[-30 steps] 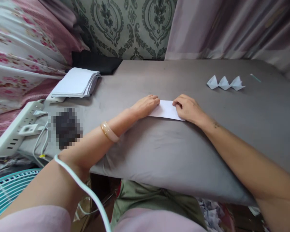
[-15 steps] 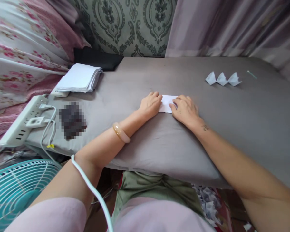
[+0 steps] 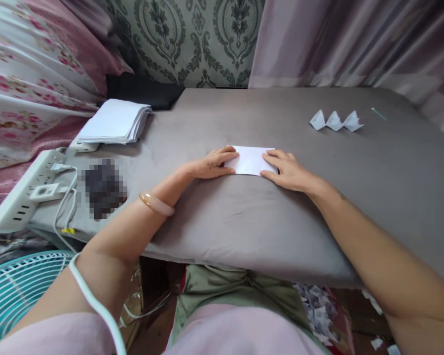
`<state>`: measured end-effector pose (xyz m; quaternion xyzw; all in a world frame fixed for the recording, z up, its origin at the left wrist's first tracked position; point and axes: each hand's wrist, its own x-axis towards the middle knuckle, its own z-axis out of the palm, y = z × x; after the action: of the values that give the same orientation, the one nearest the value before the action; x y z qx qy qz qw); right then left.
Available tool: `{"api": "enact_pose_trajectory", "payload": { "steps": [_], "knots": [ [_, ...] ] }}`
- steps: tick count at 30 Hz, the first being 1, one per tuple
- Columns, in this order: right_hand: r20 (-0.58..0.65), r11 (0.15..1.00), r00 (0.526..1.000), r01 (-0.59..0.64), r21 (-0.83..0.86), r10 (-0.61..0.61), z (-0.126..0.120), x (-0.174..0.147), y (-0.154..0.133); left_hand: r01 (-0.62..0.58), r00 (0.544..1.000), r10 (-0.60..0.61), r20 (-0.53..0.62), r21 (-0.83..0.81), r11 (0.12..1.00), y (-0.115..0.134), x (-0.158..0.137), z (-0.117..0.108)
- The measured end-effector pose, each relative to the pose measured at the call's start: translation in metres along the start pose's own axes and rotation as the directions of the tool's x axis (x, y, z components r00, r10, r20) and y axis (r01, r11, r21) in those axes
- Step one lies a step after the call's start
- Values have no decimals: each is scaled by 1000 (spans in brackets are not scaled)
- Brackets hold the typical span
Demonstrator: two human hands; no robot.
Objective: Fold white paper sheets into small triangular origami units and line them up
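Note:
A white folded sheet of paper (image 3: 249, 160) lies flat on the grey-covered table, longer from side to side. My left hand (image 3: 215, 163) holds its left end, thumb at the near edge and fingers on the far part. At the right end, my right hand (image 3: 284, 169) grips the paper in the same way, thumb low and fingers higher up. The middle of the sheet shows between the two hands.
Several folded white paper shapes (image 3: 335, 121) stand in a row at the right back, near a thin pale stick (image 3: 378, 114). Left are a paper stack (image 3: 113, 121), a power strip (image 3: 20, 195) with cords, a blurred dark item (image 3: 105, 187) and a fan (image 3: 25, 296).
My hands have moved apart, the left one sliding leftward, so more of the paper shows between them. The view has shifted slightly to the right.

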<state>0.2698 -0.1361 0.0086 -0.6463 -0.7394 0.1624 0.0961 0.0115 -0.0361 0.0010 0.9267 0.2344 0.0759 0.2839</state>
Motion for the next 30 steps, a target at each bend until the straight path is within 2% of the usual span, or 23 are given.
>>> {"api": "enact_pose_trajectory", "payload": {
  "steps": [6, 10, 12, 15, 18, 21, 24, 27, 30],
  "knots": [
    [196, 994, 975, 96, 49, -104, -17, 8, 28, -8, 978, 6, 207, 5, 1000, -6, 2, -24],
    [188, 994, 978, 76, 79, -90, -20, 9, 32, 47, 958, -53, 282, 26, 999, -4, 5, -34],
    [144, 995, 988, 47, 88, -60, -19, 7, 24, 92, 966, -92, 241, 11, 996, 3, 8, -33],
    [52, 996, 998, -41, 80, 37, -13, 3, 3, 152, 985, -152, 86, 6, 988, 19, 13, -19],
    [-70, 970, 972, -214, 117, 223, -1, 3, -23, 248, 967, -238, -91, 118, 961, 35, 17, 1],
    [-227, 967, 940, -252, 47, 256, 14, 4, -44, 293, 945, -250, -213, 199, 935, 44, 18, 17],
    [-279, 971, 933, -240, -15, 226, 27, 5, -56, 269, 949, -231, -216, 168, 948, 41, 15, 24],
    [-314, 967, 918, -254, 6, 243, 33, 6, -59, 238, 959, -216, -182, 111, 965, 31, 11, 24],
    [-289, 961, 917, -274, 47, 276, 32, 7, -53, 194, 971, -181, -159, 72, 978, 22, 6, 22]
  ]
}}
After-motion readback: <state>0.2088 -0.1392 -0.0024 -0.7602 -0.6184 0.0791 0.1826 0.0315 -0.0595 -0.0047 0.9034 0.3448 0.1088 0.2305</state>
